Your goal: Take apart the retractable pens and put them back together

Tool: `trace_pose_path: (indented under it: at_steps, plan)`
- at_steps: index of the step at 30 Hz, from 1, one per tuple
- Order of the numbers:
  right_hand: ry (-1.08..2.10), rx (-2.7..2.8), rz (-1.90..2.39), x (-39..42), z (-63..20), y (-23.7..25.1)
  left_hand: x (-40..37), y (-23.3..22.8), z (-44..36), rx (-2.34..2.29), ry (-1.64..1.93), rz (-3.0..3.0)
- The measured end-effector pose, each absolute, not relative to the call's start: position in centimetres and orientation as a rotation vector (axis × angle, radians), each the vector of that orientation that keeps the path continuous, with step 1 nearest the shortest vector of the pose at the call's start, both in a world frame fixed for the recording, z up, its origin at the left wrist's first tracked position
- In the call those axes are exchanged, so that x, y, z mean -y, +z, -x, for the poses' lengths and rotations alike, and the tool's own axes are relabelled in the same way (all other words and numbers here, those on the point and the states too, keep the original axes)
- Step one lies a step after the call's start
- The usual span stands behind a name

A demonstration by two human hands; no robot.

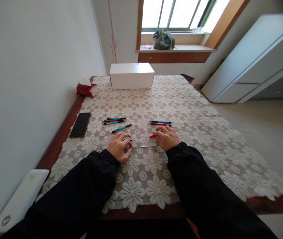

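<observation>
My left hand (120, 146) is curled low over the tablecloth, thumb and fingers nearly together. A small dark tip shows at its fingertips; what it belongs to is hidden. My right hand (166, 137) grips a short red pen part (152, 136), the rest covered by the fingers. Between the hands lies a thin pale rod (145, 146), its ends close to both hands. Beyond my left hand is a single teal-and-black pen (122, 128), with a small group of teal and red pens (115, 121) behind it. Past my right hand, teal and red pens (160, 123) lie side by side.
The table wears a flowered lace tablecloth (158, 192). A black phone (80, 125) lies at left, a red packet (86, 90) behind it. At the far end stands a white box (132, 76). A white device (20, 199) sits by the wall at near left.
</observation>
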State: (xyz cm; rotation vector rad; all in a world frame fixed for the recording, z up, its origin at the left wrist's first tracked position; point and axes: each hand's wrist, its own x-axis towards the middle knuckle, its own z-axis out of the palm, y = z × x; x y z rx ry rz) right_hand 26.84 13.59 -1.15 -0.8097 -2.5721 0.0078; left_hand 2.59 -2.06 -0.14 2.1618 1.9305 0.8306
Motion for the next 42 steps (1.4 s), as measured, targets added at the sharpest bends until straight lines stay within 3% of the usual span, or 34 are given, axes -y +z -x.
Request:
trace_pose_path:
  at_steps: [11,26,42]
  plan:
    - [0.082,2.676,0.469,-12.0,-25.7,-1.1,2.0,-0.3,-2.7,-1.950,0.877,-2.150]
    - [-0.010,2.640,0.599,-13.1,-26.5,-1.0,1.9,-0.4,-2.6,-1.922,0.940,-2.161]
    - [0.146,2.676,0.448,-10.5,-24.8,-1.2,1.8,-1.7,-2.4,-1.794,0.758,-2.346]
